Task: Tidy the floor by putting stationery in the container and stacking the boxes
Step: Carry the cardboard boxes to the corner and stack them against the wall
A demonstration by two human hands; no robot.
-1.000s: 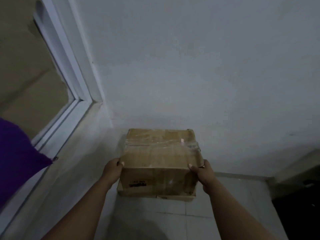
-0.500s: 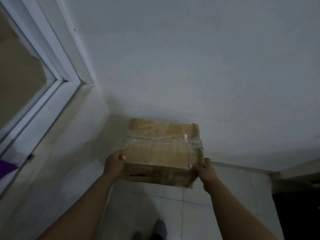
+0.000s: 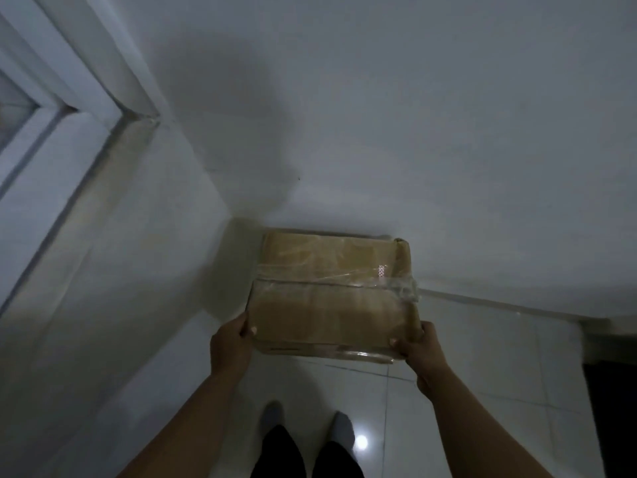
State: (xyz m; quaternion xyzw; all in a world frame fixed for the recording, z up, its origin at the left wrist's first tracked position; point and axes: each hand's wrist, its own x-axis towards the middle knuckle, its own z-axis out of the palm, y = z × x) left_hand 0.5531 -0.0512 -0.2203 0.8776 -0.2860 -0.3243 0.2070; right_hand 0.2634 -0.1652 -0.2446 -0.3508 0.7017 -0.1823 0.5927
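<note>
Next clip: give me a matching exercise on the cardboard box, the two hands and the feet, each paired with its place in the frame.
Things:
1. cardboard box
2. left hand
3. right hand
4. feet

Places:
A. grips the box's near right corner
B. on the tiled floor, below the box in the picture
C. held near the wall corner, clear tape across its top
D. grips the box's near left corner

Pairs: 1-C, 2-D, 3-A, 4-B

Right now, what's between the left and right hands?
Head view: only the taped cardboard box. The left hand grips its near-left corner, the right hand its near-right corner.
</note>
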